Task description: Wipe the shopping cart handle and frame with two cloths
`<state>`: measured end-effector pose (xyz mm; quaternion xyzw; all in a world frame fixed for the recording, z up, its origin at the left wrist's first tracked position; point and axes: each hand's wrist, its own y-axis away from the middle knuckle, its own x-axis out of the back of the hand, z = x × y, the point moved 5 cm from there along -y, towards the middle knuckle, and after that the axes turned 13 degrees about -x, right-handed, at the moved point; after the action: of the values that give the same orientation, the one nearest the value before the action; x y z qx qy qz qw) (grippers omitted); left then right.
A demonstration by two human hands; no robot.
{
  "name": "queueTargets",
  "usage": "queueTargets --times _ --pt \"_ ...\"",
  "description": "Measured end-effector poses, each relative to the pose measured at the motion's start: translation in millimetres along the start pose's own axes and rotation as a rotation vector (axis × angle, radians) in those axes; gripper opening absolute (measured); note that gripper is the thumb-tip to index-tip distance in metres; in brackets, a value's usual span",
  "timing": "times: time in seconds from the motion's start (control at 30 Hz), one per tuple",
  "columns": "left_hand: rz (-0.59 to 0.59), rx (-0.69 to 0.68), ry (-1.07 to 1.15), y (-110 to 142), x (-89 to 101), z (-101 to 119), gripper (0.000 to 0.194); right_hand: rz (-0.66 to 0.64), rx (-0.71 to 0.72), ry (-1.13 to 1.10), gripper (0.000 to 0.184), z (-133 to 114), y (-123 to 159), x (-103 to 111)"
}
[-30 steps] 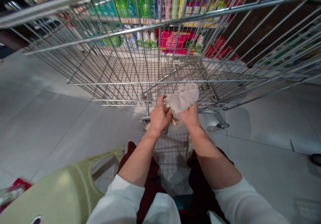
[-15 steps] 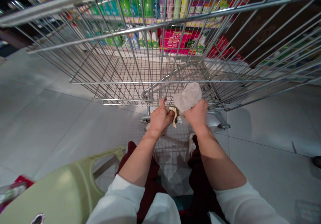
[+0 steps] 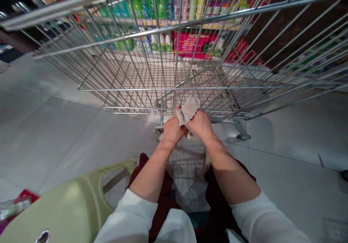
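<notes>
A greyish-white cloth (image 3: 191,108), thin and crumpled, sticks up from the fist of my right hand (image 3: 200,124). My left hand (image 3: 173,130) is closed right beside it, and the cloth's edge overlaps its fingers. Below the two hands a small cream and brown scrap (image 3: 188,135) peeks out; most of it is hidden, and whether my left fingers grip it cannot be made out. Both hands are at the lower edge of a metal wire shopping cart (image 3: 141,89), near its bottom bars.
Shelves of bottles (image 3: 160,3) and pink packs (image 3: 191,44) stand behind the cart. A brown bag or panel (image 3: 277,32) is at the right. A light green plastic stool (image 3: 67,203) is at my lower left. Grey tiles (image 3: 288,141) cover the floor.
My right hand has moved left, bringing the cloth against my left hand. The cloth looks smaller and more bunched. The cream and brown scrap is now mostly covered.
</notes>
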<state>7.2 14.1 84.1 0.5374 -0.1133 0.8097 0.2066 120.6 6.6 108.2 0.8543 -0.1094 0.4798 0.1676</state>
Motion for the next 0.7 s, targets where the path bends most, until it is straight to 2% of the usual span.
queueTargets --times 0.17,0.3,0.37,0.53,0.7 --pt "-0.031 0.001 -0.018 0 -0.4 0 0.075 0.020 0.011 -0.055 0.027 2 0 4" --pt "-0.022 0.033 -0.037 0 0.9 -1 0.068 0.223 0.106 -0.211 0.018 2 5 21" --pt "-0.027 0.039 -0.045 0 1.0 -1 0.061 0.280 0.144 -0.224 0.018 1 7 25" --pt "-0.087 -0.013 -0.073 0 -2.0 0 0.036 0.139 0.075 -0.016 0.027 -8 6 7" --pt "-0.082 -0.049 -0.102 1 -6.2 -4 0.035 0.039 -0.014 0.182 0.028 -12 4 -8"
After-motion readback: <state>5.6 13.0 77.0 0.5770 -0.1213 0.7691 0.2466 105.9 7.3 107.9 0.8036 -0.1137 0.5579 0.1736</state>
